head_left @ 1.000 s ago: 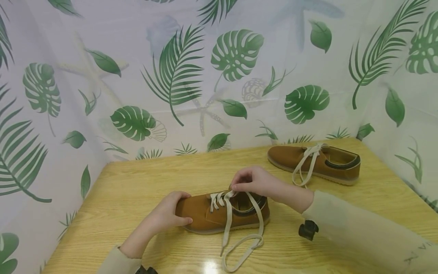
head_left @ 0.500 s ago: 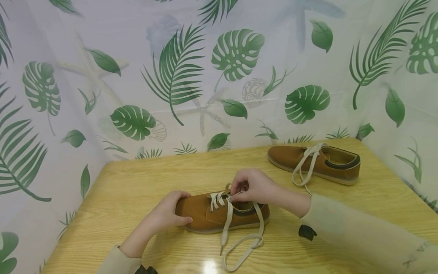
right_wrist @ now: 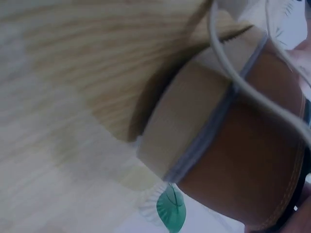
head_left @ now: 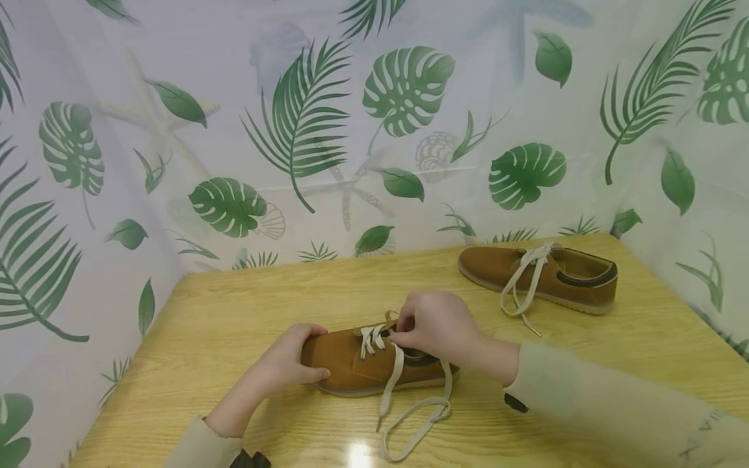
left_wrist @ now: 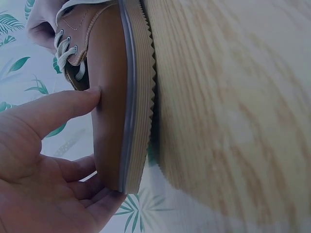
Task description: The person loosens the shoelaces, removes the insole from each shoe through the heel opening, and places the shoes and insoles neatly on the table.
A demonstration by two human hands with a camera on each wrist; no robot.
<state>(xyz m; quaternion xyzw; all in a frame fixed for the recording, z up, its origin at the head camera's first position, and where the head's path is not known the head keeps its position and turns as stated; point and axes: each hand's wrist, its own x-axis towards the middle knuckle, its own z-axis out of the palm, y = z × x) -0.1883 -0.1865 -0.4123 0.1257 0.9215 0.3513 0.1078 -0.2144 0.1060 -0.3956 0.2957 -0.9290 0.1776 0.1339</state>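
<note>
A brown lace-up shoe (head_left: 345, 364) rests on the table, its toe to the left. My left hand (head_left: 285, 361) grips the toe, the thumb on the near side and fingers round the front; the left wrist view shows the thumb on the brown upper (left_wrist: 109, 121). At the shoe's opening, my right hand (head_left: 441, 328) pinches the cream shoelace (head_left: 396, 374) near the top eyelets. Its fingertips are partly hidden behind the hand. Loose lace hangs down the near side and loops on the table. The right wrist view shows the heel (right_wrist: 238, 160) with a lace strand across it.
A matching brown shoe (head_left: 497, 266) with its lace threaded stands at the back right of the wooden table (head_left: 246, 292). White cloth (head_left: 328, 130) printed with green leaves hangs behind and at both sides.
My right hand has turned and lowered over the shoe's opening, its back now toward the head camera, covering more of the collar. The left hand and the shoe have stayed put.
</note>
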